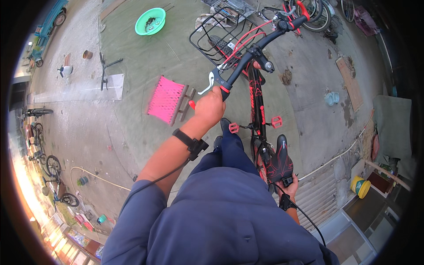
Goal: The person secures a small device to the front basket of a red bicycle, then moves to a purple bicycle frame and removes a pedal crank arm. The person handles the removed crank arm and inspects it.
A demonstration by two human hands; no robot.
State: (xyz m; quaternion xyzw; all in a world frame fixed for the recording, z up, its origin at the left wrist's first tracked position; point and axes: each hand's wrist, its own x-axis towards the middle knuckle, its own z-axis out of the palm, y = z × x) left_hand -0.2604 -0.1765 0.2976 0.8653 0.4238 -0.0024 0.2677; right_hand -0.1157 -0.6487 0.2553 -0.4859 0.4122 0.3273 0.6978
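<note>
A black and red bicycle [257, 106] stands upright just right of my body, its front end pointing away from me. My left hand [210, 107] is closed round the left grip of its handlebar [240, 68], behind the silver-white brake lever [207, 84]. At the back end of the black saddle [281, 161], my right hand [290, 190] is closed on its rear edge; some of its fingers are hidden under the saddle. A black wire basket [207, 44] sits in front of the handlebar. Red pedals [277, 122] show on both sides of the frame.
Left of the bicycle, a stool with a pink woven seat [167, 100] lies on the green floor covering [132, 66]. A green basin [150, 21] with small dark parts stands farther off. A loose black handlebar [104, 73], a yellow bucket [360, 187] and other bicycles [53, 166] are around.
</note>
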